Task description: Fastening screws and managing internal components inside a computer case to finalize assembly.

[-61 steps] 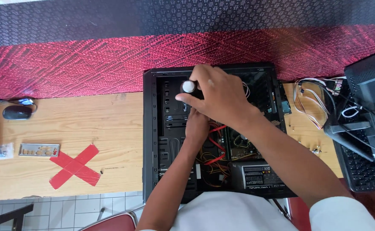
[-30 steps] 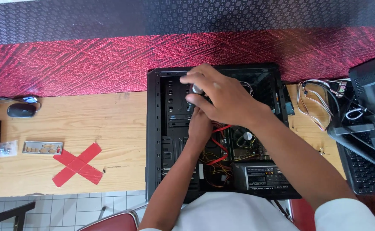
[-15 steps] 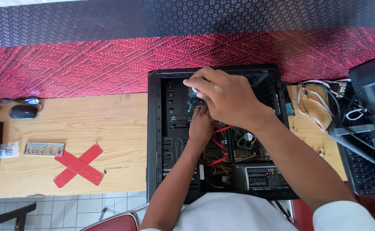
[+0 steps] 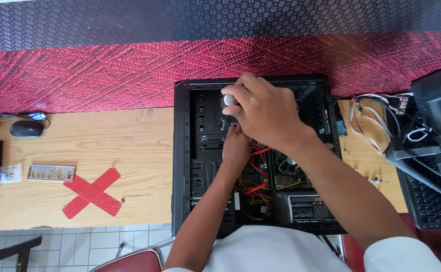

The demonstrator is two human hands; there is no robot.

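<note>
Gripping a silver-capped tool in our right hand, we work inside the open computer case at the desk's far edge. Our left hand lies beneath, its grasp hidden.

This looks like a computer repair bench or training room. A black computer case lies opened on a wooden table, its cables and power supply bare. To the left sit a metal port plate, a mouse and a red tape cross; to the right, loose wires and a keyboard. A red patterned cloth hangs at the far side, with tiled floor near.
</note>
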